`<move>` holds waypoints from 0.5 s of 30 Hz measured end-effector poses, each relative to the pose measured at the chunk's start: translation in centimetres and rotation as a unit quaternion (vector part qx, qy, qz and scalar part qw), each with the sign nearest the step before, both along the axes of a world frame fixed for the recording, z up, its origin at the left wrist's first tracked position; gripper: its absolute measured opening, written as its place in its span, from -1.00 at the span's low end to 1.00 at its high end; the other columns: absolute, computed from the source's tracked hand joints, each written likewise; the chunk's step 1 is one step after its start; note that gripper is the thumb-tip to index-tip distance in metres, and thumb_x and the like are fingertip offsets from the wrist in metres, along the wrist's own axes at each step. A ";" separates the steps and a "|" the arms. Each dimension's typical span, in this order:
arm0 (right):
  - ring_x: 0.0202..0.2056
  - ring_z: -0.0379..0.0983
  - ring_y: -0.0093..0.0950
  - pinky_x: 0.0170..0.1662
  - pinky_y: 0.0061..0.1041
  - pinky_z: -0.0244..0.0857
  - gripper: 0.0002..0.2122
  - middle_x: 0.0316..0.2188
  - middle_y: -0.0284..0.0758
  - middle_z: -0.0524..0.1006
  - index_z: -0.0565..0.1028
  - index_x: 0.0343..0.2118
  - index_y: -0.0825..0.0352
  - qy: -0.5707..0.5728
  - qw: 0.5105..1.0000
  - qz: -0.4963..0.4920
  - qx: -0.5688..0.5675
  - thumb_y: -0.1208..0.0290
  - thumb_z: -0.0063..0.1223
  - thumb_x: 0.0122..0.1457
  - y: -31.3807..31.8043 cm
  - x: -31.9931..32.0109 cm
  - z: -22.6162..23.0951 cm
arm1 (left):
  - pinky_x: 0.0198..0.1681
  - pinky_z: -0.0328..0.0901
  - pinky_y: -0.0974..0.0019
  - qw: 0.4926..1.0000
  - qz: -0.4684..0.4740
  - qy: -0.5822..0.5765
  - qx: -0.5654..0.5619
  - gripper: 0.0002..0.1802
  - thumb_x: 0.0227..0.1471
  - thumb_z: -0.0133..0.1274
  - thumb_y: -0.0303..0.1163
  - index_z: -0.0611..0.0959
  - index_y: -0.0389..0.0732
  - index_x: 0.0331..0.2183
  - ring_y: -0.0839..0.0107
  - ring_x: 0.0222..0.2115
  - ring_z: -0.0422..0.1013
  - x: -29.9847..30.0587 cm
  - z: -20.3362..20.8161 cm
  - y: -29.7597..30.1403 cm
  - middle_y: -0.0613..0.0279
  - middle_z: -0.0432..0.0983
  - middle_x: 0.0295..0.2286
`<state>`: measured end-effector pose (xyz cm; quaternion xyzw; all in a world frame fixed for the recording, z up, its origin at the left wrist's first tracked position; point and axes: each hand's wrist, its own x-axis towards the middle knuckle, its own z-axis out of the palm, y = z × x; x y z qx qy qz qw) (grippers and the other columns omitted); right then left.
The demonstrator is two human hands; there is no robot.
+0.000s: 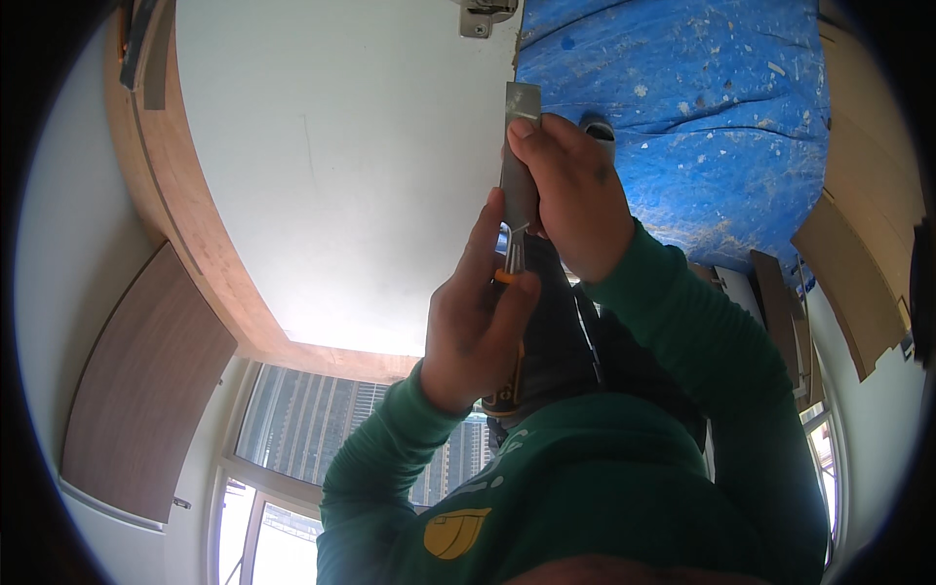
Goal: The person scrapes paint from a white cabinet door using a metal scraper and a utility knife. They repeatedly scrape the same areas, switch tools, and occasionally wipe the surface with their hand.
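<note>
My right hand [583, 190] pinches a flat grey strip [523, 185], its thumb lying on the strip's upper part. My left hand [478, 327] is closed around a hand tool with a metal shank [515, 255] and an orange collar, its index finger reaching up along the strip's left edge. Part of the tool's dark handle with orange marks shows below that hand. The shank lines up with the strip's lower end; whether the two are one piece I cannot tell. Both hands are over the right edge of a large white panel [341, 175].
A metal hinge [477, 21] sits at the panel's far right corner. Light wood framing [180, 156] borders the panel on the left. A stained blue tarp [702, 107] covers the floor. Brown boards [858, 278] lean at right; a brown cabinet door [146, 390] stands at left, near a window [317, 414].
</note>
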<state>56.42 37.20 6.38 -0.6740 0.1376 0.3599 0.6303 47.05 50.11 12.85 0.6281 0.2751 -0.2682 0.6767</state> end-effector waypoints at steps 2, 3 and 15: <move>-0.55 0.43 -0.61 -0.55 -0.57 0.35 -0.65 -0.53 -0.37 0.46 0.50 -0.28 0.31 -0.048 0.998 0.019 -0.019 0.08 -0.11 0.42 -0.2 0.2 -0.4 | -0.42 0.09 0.55 1.000 -0.019 -0.020 0.012 -0.24 0.25 -0.05 -0.60 0.08 -0.37 0.40 0.72 -0.51 0.18 0.5 -0.3 0.1 0.41 0.33 -0.49; -0.54 0.42 -0.56 -0.54 -0.53 0.33 -0.68 -0.51 -0.35 0.45 0.49 -0.28 0.33 -0.065 0.997 0.028 -0.027 0.14 -0.10 0.42 -0.2 0.2 -0.4 | -0.42 0.09 0.55 0.999 -0.029 -0.030 0.017 -0.24 0.25 -0.05 -0.60 0.09 -0.37 0.40 0.72 -0.51 0.18 0.6 -0.4 0.2 0.41 0.33 -0.49; -0.56 0.27 -0.54 -0.48 -0.42 0.23 -0.71 -0.60 -0.34 0.33 0.43 -0.38 0.38 -0.014 1.000 -0.017 -0.015 0.27 -0.08 0.42 0.6 1.0 0.2 | -0.37 0.32 0.46 0.997 -0.037 -0.053 0.033 -0.24 0.19 -0.02 -0.57 0.14 -0.44 0.37 0.57 -0.48 0.40 0.5 -1.4 0.4 0.22 0.54 -0.41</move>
